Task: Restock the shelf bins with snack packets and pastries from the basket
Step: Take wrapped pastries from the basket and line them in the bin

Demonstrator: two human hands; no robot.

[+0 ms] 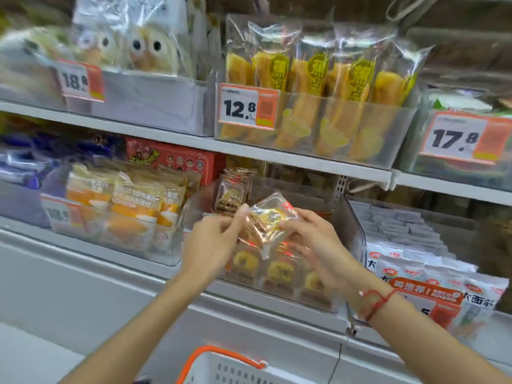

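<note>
Both hands meet over a clear bin [352,234] on the lower shelf, holding one pastry packet [270,217] between them; the left hand [213,242] pinches its left edge with thumb and forefinger, and the right hand [313,236] curls its fingers round the right side; the packet is smeared by motion, so its print cannot be read, though a yellow round shows through the clear wrap; it sits above the bin's front half, tilted, and whether it touches the packets below is hard to tell; those stocked pastries [277,273] lie in a front row partly covered by the hands, with one more standing upright [230,195] behind; the white basket [235,370] with its orange handle is cut off by the bottom edge, its contents out of sight; a red string bracelet [375,302] circles the right wrist; the bins at far left are blurred; the price tag [248,110] on the shelf above reads 12.8.
</note>
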